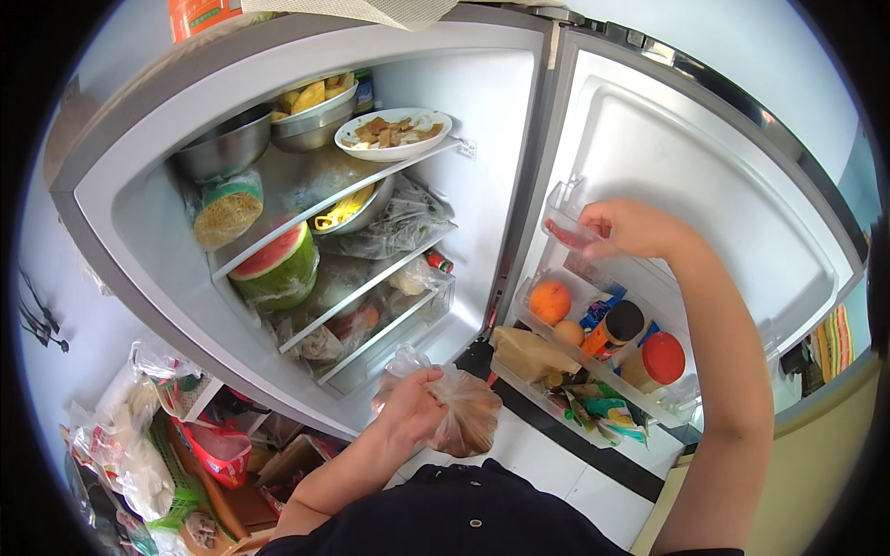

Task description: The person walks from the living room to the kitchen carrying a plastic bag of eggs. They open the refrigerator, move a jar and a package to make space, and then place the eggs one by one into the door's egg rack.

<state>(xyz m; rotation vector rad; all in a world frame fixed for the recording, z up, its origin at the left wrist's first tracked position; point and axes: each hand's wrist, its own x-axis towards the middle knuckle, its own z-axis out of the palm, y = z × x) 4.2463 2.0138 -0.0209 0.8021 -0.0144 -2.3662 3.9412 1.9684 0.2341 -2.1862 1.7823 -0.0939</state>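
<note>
Head view: left hand, lower centre, fingers clenched around a clear bag of brownish food. Right hand, right of centre, pinches a red packet at the fridge door shelf. Orange below.

upper door shelf open, fridge shelves crammed

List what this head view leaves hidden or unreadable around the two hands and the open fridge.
- Red item at the door shelf: the right hand covers most of it, kind unclear.
- Clear bag in the left hand: brownish contents blurred by plastic.
- Lower fridge shelves: foods wrapped in plastic, unidentifiable.
- Box on top of the fridge: cut off by the upper edge.
</note>
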